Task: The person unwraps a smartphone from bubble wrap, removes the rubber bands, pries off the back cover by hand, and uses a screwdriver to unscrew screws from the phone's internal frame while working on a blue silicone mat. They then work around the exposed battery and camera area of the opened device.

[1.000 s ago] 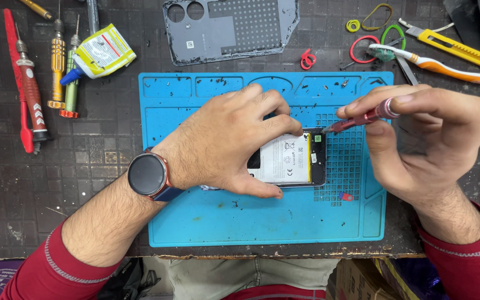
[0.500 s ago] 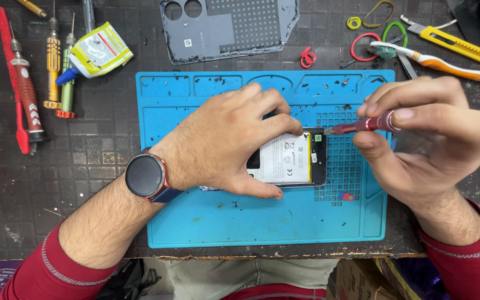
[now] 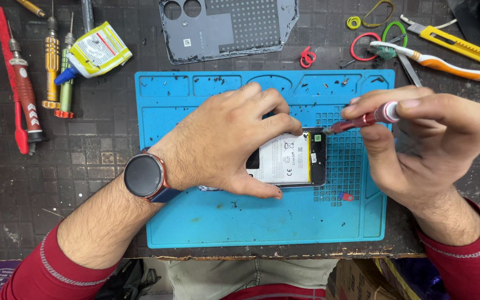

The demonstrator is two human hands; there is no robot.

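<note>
Head view: your left hand (image 3: pixel 226 144) presses the opened phone (image 3: pixel 295 158), fragile and light; grip its edges. Your right hand (image 3: pixel 429 147) pinches the red screwdriver (image 3: pixel 362 119).

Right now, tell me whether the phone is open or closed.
Open: the phone shows its battery, and its grey back cover lies apart above the mat.
</note>
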